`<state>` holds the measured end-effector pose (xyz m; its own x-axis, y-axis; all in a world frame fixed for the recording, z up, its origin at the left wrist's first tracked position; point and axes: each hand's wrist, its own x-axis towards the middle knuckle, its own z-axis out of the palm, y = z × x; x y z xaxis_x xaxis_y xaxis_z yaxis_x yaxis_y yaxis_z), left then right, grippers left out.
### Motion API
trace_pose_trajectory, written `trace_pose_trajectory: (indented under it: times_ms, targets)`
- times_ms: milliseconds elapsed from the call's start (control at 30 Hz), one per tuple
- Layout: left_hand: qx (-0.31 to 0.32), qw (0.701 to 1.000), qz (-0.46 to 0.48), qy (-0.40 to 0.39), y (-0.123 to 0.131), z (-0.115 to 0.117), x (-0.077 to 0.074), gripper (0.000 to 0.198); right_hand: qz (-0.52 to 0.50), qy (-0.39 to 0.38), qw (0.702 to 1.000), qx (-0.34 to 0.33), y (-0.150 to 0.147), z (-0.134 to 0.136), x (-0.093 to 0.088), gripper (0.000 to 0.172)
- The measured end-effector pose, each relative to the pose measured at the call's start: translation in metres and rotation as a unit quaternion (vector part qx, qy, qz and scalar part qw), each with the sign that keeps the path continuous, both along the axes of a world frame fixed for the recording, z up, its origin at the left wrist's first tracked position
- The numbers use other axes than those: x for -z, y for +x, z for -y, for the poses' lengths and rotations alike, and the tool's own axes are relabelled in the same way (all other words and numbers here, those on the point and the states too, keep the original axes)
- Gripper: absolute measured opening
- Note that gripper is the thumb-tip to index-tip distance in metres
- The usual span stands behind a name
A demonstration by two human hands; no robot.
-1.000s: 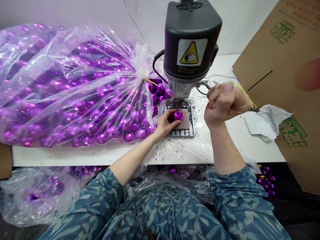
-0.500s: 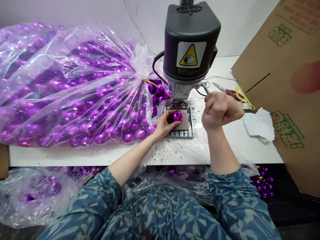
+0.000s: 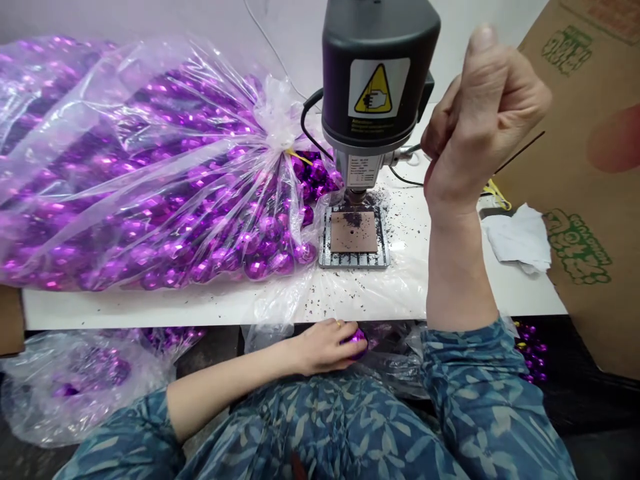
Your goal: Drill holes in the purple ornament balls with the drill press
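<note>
My left hand is below the table's front edge, over my lap, with its fingers closed around a shiny purple faceted ball. My right hand is raised in a fist beside the head of the small bench drill press, gripping its feed lever, of which only a thin bit shows by the fingers. The drill's base plate with a brown pad lies bare under the bit, dusted with dark chips.
A large clear bag full of purple balls fills the table's left half. A cardboard box stands at the right with a crumpled white paper beside it. More bagged purple balls lie under the table. Dark swarf is scattered round the drill.
My left hand has taken the purple ball off the drill plate and brought it down to my lap. My right hand has risen with the lever.
</note>
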<state>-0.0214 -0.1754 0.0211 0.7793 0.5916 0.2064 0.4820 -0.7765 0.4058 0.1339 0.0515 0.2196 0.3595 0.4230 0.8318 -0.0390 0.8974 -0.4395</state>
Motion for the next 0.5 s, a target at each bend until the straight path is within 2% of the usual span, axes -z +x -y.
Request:
trace_pose_trajectory:
  times_ms: [67,100,133,200,233,267,333,400,433,500]
  targets:
    - [0.044,0.993,-0.055,0.097,-0.004,0.010,0.010,0.041,-0.003,-0.002,1.000,-0.004,0.000,0.000,0.001,0.060]
    - [0.045,0.989,-0.033,0.135,-0.006,0.006,0.013,0.041,-0.005,-0.001,1.000,-0.009,0.001,-0.001,0.001,0.060]
    - [0.019,0.987,0.008,0.158,-0.008,-0.004,0.016,0.039,-0.010,0.003,1.000,-0.016,0.001,-0.001,0.001,0.059]
    - [-0.056,0.975,0.100,0.188,-0.014,-0.039,0.013,0.029,-0.021,0.012,0.999,-0.033,0.001,-0.003,0.001,0.059]
    - [-0.102,0.969,0.122,0.190,-0.019,-0.062,0.008,0.029,-0.025,0.014,0.999,-0.039,0.001,-0.003,0.002,0.058]
    - [-0.150,0.964,0.127,0.179,-0.023,-0.087,0.001,0.038,-0.030,0.016,0.999,-0.040,0.001,-0.004,0.002,0.058]
    - [-0.261,0.957,0.052,0.118,-0.033,-0.136,-0.019,0.053,-0.028,0.014,0.999,-0.030,0.002,-0.004,0.003,0.059]
    - [-0.369,0.924,-0.088,0.044,-0.040,-0.176,-0.038,0.051,-0.018,0.009,1.000,-0.011,0.002,-0.005,0.003,0.061]
    - [-0.403,0.902,-0.151,0.015,-0.042,-0.191,-0.046,0.048,-0.010,0.004,1.000,-0.001,0.003,-0.004,0.003,0.063]
    - [-0.430,0.871,-0.235,-0.027,-0.044,-0.209,-0.057,0.043,0.005,-0.009,1.000,0.017,0.003,-0.004,0.004,0.065]
